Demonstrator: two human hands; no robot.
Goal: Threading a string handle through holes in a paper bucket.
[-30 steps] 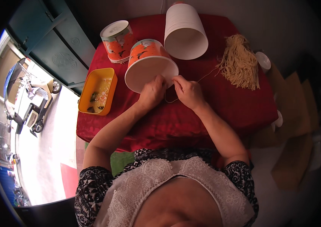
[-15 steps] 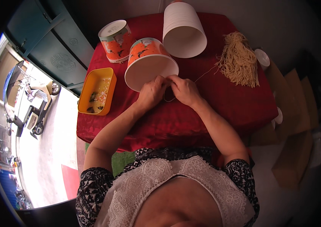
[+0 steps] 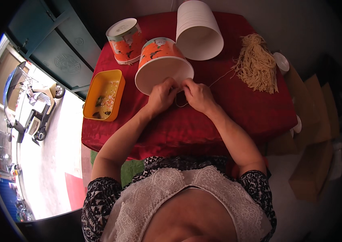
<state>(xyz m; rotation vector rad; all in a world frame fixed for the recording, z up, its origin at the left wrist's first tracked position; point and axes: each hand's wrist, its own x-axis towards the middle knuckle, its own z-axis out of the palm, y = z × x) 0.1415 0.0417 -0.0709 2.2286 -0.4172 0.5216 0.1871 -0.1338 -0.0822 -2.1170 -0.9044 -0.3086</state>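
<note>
An orange patterned paper bucket lies tipped, its white open mouth toward me. At the lower right of its rim, both my hands pinch a thin beige string. My left hand is closed, with its fingertips just in front of the mouth. My right hand is closed at the rim, a small gap from the left. A loop of string hangs below and between them. Another length runs from behind my right hand to a beige string bundle. The fingertips are partly hidden.
A second orange bucket stands upside down at the back left. Behind to the right lies a stack of white buckets. A yellow tray with small scraps sits left on the red tablecloth. Cardboard stands right of the table.
My hands have drawn slightly apart at the bucket's rim, leaving a gap between the fingertips. The string loop still hangs between them. The whole view has shifted a little.
</note>
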